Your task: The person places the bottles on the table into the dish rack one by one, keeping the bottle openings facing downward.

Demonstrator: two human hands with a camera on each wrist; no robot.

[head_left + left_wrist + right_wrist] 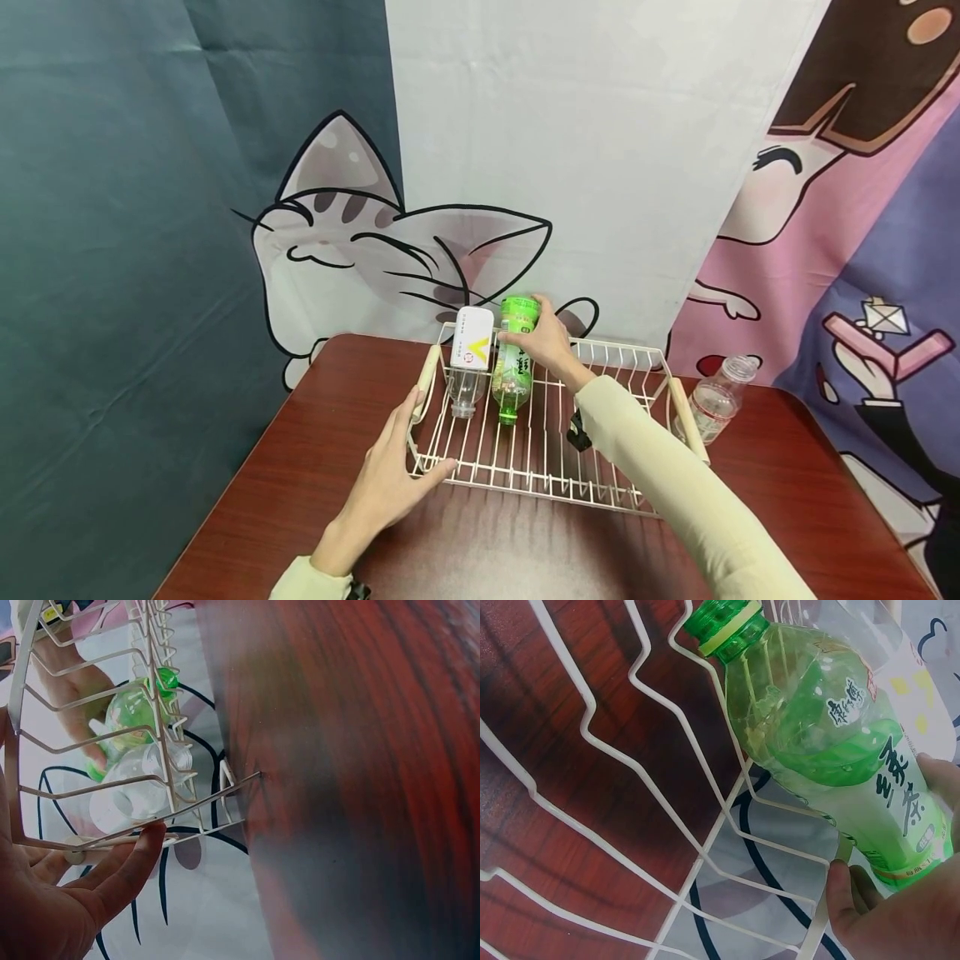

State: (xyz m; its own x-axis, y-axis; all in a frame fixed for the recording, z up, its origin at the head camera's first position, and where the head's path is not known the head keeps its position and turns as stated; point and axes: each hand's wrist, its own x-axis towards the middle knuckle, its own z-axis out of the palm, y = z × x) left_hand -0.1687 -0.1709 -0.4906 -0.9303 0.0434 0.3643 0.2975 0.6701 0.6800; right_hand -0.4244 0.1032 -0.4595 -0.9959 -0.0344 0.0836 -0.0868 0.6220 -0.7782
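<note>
Bottle beside the rack shows only in head view.

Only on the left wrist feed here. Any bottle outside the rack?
Observer: Yes, one clear bottle, on the table just past the rack's right wooden handle; the head view has it.

Operator: Noted. I see the right hand on the green bottle, but only its neck end clearly. Any writing on it?

Observer: Yes, the right wrist view shows large dark characters running along its label.
</note>
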